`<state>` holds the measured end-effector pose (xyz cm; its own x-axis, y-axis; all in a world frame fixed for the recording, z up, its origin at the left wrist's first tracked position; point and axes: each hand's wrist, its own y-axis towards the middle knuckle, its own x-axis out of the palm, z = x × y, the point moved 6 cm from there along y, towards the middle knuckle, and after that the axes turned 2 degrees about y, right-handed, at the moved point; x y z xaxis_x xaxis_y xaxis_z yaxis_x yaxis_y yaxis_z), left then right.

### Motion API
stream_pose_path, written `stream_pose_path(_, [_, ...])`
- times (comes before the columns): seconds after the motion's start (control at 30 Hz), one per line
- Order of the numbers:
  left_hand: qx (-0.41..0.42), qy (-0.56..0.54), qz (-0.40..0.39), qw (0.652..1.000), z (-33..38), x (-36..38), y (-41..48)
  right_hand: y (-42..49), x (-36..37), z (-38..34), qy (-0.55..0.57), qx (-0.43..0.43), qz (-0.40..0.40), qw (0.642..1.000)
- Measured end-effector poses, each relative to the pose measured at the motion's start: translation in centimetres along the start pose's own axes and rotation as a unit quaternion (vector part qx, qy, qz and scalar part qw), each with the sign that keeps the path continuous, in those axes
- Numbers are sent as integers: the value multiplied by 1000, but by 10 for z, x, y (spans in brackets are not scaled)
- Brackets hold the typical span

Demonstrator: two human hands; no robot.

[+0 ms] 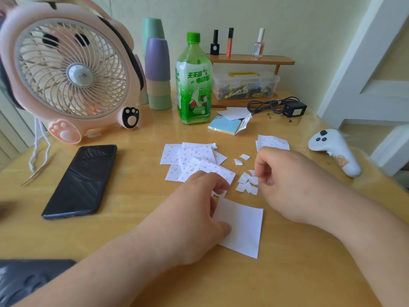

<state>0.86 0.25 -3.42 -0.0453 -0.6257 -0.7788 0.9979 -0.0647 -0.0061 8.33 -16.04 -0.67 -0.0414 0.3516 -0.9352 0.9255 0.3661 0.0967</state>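
Flat at near centre of the wooden table (132,229) lay the plain white square paper sheet (241,227), far edge ragged. Left hand (190,213) pinched its left edge. Right hand (287,185), fingers curled, pinched a torn white scrap (254,179) just beyond. Cherry-print paper sheets (192,156) lay farther left.

Home room, prob bedroom desk, wooden table (115,235) w/ pink cat-paw fan (68,72), stacked cups (157,69), nail polish bottles (259,43) on small shelf (250,59), green tea bottle (193,83), phone (81,180)
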Motion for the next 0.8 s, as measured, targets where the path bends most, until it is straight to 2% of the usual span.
stream_pose_path(0.1, [5, 1, 2, 1000, -1, 1, 1, -6, 6, 0, -31, 7, -55, 998])
stream_pose_path(0.33, [6, 6, 7, 1000, -2, 2, 1, -18, 15, -5, 19, 34, -164, 986])
stream_pose_path(0.5, [0, -7, 10, 1000, -5, 2, 2, -18, 17, -5, 70, 42, -153, 985])
stream_pose_path(0.63, [-3, -15, 13, 1000, -4, 1, 2, -20, 15, -7, 43, 44, -137, 989])
stream_pose_path(0.8, [1, -22, 15, 1000, -1, 2, 1, -20, 16, -7, 46, 57, -175, 982])
